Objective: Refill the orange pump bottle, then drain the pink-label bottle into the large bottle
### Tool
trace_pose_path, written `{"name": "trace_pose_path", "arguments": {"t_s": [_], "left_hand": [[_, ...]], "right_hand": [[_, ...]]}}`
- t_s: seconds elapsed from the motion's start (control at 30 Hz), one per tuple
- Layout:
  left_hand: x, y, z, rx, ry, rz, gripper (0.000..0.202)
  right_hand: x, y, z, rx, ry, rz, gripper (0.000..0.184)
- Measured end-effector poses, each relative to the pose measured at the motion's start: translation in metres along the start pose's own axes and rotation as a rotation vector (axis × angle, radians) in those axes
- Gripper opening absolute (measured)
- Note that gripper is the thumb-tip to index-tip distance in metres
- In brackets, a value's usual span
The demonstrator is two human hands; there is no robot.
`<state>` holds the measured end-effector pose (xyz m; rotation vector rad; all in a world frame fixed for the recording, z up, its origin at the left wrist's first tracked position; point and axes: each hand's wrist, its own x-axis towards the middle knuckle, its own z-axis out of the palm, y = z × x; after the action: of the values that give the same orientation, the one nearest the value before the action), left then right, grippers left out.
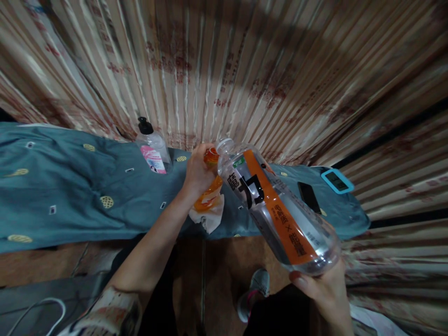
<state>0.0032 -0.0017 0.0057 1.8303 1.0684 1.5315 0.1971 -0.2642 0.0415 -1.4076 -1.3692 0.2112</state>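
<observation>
My left hand (200, 171) is wrapped round the upper part of a small bottle of orange liquid (206, 199). The bottle's base is against a crumpled white tissue (210, 218) on the cloth. With my right hand (324, 289) I hold a large clear plastic bottle (261, 191) near its bottom. It has an orange label with dark lettering and is tilted, its uncapped-looking neck pointing up and left. That mouth is close to the orange bottle's top beside my left hand; I cannot tell whether they touch or whether liquid flows.
A clear pump bottle (154, 151) with a black head stands left of my hands on the teal patterned cloth (80, 186). To the right lie a dark phone (308, 197) and a blue-framed digital display (337, 181). A pleated curtain (217, 70) hangs directly behind.
</observation>
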Motion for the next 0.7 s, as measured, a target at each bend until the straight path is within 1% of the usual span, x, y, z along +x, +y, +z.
{"name": "trace_pose_path", "arguments": {"t_s": [0.07, 0.3, 0.53, 0.6, 0.7], "left_hand": [[0.0, 0.0, -0.001, 0.007, -0.002, 0.002, 0.031], [-0.003, 0.0, -0.002, 0.012, 0.009, -0.002, 0.023], [-0.007, -0.002, -0.003, 0.019, -0.022, 0.0, 0.033], [-0.007, -0.001, -0.003, 0.012, -0.024, 0.004, 0.033], [-0.008, 0.0, -0.003, 0.008, -0.025, 0.013, 0.034]], "right_hand": [[0.0, 0.001, 0.0, 0.002, -0.008, -0.001, 0.097], [-0.001, 0.006, -0.004, -0.063, -0.023, -0.091, 0.091], [-0.005, 0.009, -0.005, -0.064, -0.042, -0.109, 0.09], [-0.005, 0.013, -0.011, -0.057, -0.082, -0.108, 0.093], [-0.004, 0.023, -0.023, -0.123, -0.22, -0.178, 0.1]]}}
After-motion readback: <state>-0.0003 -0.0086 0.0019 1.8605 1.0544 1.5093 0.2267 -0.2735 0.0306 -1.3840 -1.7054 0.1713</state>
